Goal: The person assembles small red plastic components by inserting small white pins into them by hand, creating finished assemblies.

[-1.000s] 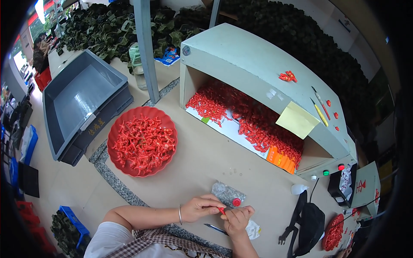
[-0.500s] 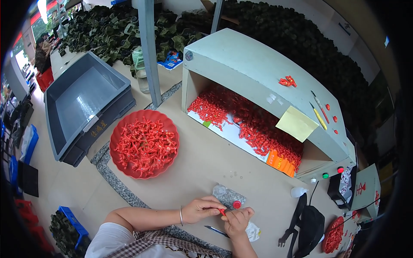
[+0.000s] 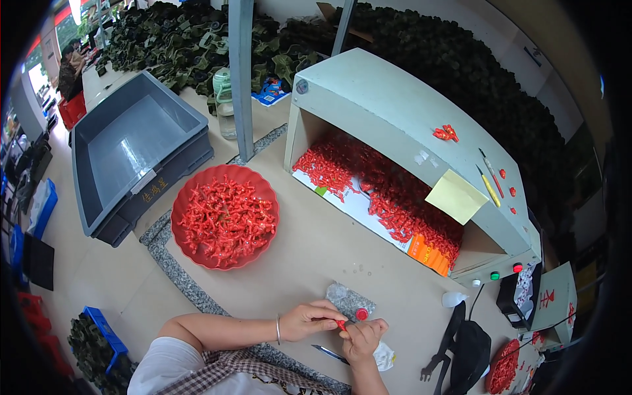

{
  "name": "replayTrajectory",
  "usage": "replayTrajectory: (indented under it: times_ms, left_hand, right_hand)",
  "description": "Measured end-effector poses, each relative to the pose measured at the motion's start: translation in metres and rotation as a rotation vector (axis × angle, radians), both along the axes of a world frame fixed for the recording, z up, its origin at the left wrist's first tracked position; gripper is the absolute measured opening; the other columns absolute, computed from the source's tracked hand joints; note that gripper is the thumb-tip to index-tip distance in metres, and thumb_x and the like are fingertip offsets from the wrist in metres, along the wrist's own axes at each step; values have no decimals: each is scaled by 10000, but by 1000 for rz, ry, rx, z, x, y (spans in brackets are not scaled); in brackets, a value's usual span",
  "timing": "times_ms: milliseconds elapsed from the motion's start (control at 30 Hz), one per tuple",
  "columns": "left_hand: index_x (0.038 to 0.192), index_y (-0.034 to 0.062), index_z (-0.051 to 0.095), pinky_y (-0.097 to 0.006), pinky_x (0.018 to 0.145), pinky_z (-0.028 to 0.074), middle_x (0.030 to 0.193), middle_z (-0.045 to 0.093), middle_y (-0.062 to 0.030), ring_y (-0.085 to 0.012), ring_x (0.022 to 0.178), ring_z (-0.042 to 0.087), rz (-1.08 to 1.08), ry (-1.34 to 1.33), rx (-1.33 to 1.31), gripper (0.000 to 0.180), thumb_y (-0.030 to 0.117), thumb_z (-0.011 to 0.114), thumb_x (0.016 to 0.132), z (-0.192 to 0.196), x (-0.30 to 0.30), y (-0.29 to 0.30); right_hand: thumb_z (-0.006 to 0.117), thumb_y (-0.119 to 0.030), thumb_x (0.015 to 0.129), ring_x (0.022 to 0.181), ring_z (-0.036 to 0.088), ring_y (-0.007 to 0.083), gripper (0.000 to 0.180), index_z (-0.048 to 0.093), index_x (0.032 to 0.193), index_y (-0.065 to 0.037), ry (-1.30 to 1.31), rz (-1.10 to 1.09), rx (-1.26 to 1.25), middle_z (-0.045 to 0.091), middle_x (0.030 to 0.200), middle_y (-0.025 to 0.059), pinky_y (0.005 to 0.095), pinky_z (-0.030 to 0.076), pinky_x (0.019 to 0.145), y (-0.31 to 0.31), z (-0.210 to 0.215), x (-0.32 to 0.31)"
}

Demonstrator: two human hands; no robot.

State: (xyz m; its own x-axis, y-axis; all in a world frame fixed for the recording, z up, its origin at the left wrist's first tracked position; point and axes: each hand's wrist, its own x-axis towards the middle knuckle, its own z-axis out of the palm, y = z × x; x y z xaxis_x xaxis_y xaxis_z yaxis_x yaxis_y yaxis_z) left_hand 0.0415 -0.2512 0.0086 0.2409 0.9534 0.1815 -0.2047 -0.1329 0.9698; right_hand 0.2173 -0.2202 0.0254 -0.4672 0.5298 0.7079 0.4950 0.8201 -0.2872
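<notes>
Above the near edge of the table, my left hand [image 3: 311, 321], with a bangle at the wrist, pinches a small red piece [image 3: 341, 324] between thumb and fingertips. My right hand [image 3: 362, 340] has its fingers curled and closes on the same piece from the other side. Most of the piece is hidden by the fingers, so its exact shape cannot be made out. Just beyond the hands, a small red round container [image 3: 361, 314] rests by a grey speckled slab [image 3: 342, 299]. A slim dark pen-like tool [image 3: 329, 354] lies below my hands, and a crumpled white wrapper [image 3: 384, 356] beside my right wrist.
At left, a red scalloped bowl [image 3: 175, 230] holds many small red pieces, beside a grey crate [image 3: 99, 220]. A pale open-fronted box [image 3: 388, 99] with more red pieces stands at the back right, behind a metal post [image 3: 241, 79]. A black waist bag [image 3: 471, 349] lies right.
The view has shifted slightly, so the bowl, crate and box sit a little differently in the picture. Both hands keep nearly the same pose around the red piece.
</notes>
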Motion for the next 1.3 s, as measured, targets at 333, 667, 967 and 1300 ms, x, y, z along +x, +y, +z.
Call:
replayTrajectory:
  times_ms: [333,667,967,1300]
  left_hand:
    - [1100,46,589,-248,824,416,997,549,-56,-139,942,520,-8,-15,-7,244,120,542,873,-3,1,0]
    - [1108,43,586,-250,849,411,1011,546,-57,-140,964,518,6,-13,15,247,104,536,874,-1,0,-1]
    - [1122,47,577,-251,845,426,1031,541,-66,-145,948,526,-13,58,72,264,119,548,870,11,3,-1]
    - [1115,35,559,-256,771,491,1008,555,-82,-152,885,584,111,411,134,317,37,607,802,24,2,-3]
  right_hand:
    - [633,-262,757,645,469,183,169,575,753,-103,-4,-2,-4,497,694,-1,346,323,701,1,-2,0]
    - [642,-258,746,640,473,188,170,576,746,-102,14,6,8,493,679,6,346,335,694,2,-1,-3]
    - [681,-192,707,615,488,156,122,586,722,-117,19,-9,5,511,662,-20,318,339,689,2,10,1]
    - [658,-95,704,618,528,207,89,587,750,-66,-38,93,-166,538,650,48,316,428,634,22,53,10]
